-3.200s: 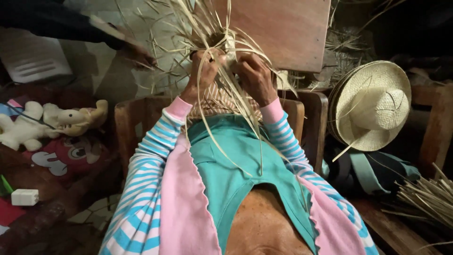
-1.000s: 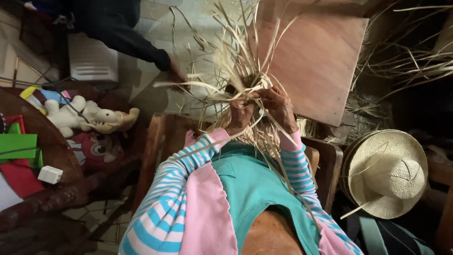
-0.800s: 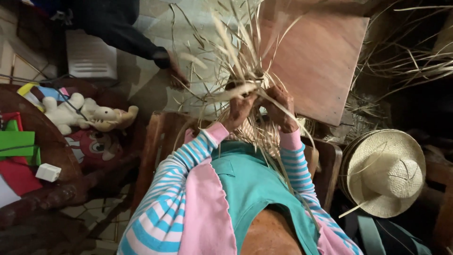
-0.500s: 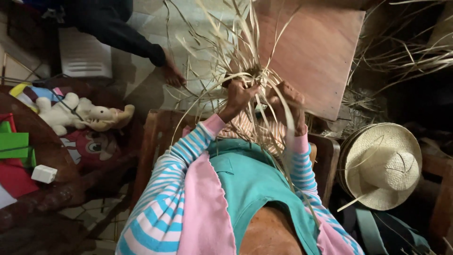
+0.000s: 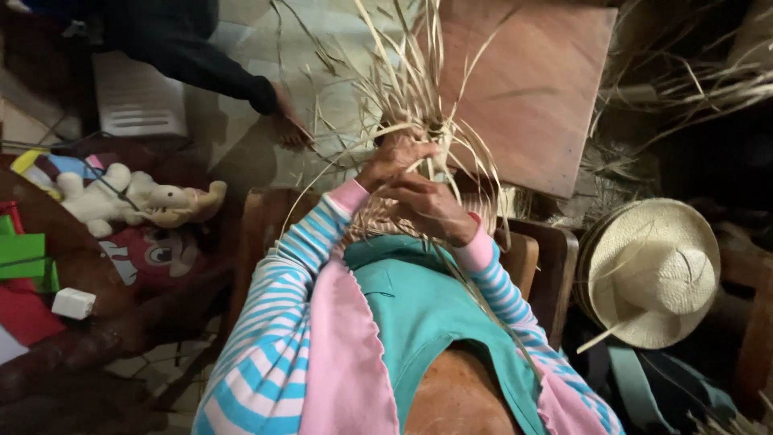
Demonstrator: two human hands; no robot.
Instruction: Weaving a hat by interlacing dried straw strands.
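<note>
I saw my left hand [image 5: 394, 157] and right hand [image 5: 427, 205] both clamped on the straw weave [image 5: 411, 97], its loose strands fanning up and away from them.

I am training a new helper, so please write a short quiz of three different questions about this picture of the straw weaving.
1. True or false: both of the person's hands are on the straw bundle.
2. Which thing lies at the right of the scene? A) a finished straw hat B) a metal bucket C) a glass bottle
3. Fill in: on the table at the left lies a plush ____.

Key
1. True: the left hand and the right hand both grip the strands.
2. A: the straw hat.
3. Toy: the plush toy lies on the dark table.
</note>
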